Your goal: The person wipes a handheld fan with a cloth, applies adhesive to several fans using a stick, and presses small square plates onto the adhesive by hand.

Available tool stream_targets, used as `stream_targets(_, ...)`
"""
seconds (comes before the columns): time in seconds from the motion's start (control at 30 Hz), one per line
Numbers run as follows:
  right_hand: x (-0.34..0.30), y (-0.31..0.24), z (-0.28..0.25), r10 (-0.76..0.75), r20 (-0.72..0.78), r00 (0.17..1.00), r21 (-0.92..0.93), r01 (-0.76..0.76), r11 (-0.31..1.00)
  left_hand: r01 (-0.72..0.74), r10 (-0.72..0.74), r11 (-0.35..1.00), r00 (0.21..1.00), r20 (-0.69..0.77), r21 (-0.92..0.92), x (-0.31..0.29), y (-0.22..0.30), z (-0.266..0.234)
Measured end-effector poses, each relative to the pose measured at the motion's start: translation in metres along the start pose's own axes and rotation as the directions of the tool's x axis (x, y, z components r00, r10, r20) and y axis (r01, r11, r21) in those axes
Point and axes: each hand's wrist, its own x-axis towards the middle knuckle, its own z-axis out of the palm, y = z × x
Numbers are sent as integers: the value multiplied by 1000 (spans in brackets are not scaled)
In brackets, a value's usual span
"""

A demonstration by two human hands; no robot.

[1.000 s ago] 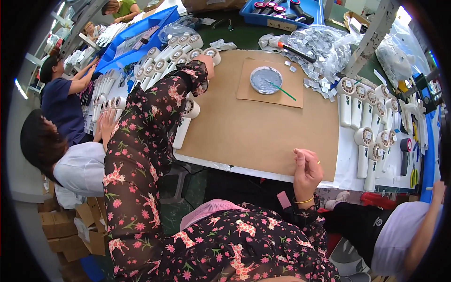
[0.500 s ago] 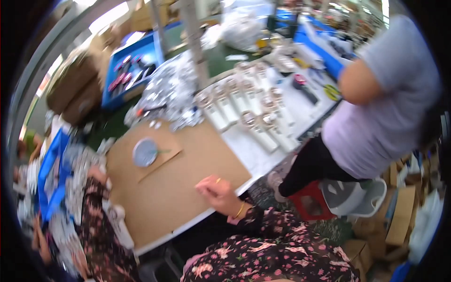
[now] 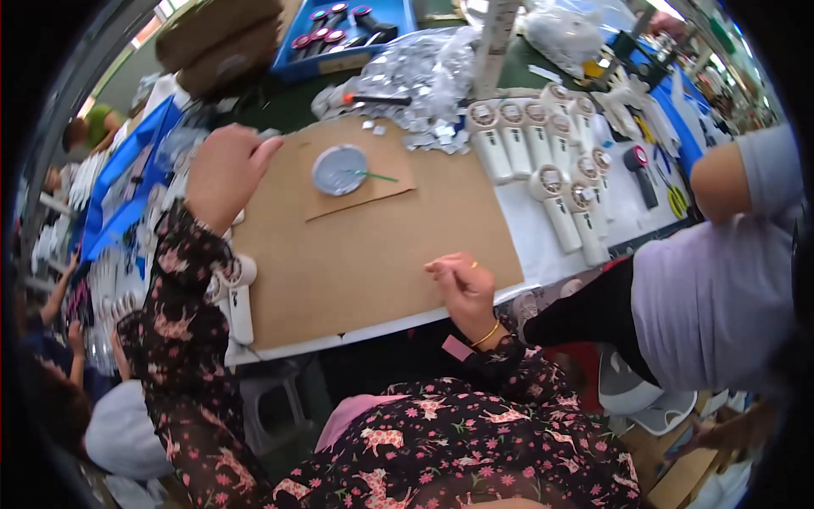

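My left hand (image 3: 225,174) is raised over the left end of the brown board (image 3: 381,229). Its thumb stands out to the right; the other fingers are partly hidden behind the hand, and I see nothing held. Below that wrist lie white handheld fans (image 3: 241,310), partly covered by my sleeve. My right hand (image 3: 466,293) rests over the board's near right part, fingers curled together; whether anything is inside I cannot make out. Between and beyond the hands, a round shallow dish (image 3: 339,170) with a green stick (image 3: 377,176) across its rim sits on a cardboard piece (image 3: 360,202).
Several white handheld fans (image 3: 560,216) lie at the right, beside a dark pink-ended fan (image 3: 640,174) and yellow-handled scissors (image 3: 677,200). Small silvery squares (image 3: 424,76) are heaped behind the board. A blue tray (image 3: 339,64) stands farther back. A person (image 3: 721,288) stands at right.
My left hand has risen from among the white fans at the left edge. The view has swung, so the table sits more squarely before me. My right hand stays curled over the board.
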Motion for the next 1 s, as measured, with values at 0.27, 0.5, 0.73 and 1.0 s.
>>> stream_targets(0.27,2,-13,-2,20,89,996,21,-22,1000,-82,87,996,976,-201,31,43,-130,83)
stream_targets(0.5,4,-8,-9,101,35,994,16,-102,995,200,-208,978,953,221,57,88,-192,99)
stream_targets(0.73,9,-3,-11,-21,59,998,-122,28,992,86,-119,986,963,244,140,112,-253,231)
stream_targets(1.0,-1,3,-11,55,16,998,-5,-55,998,65,-65,998,985,-163,-7,116,-212,179)
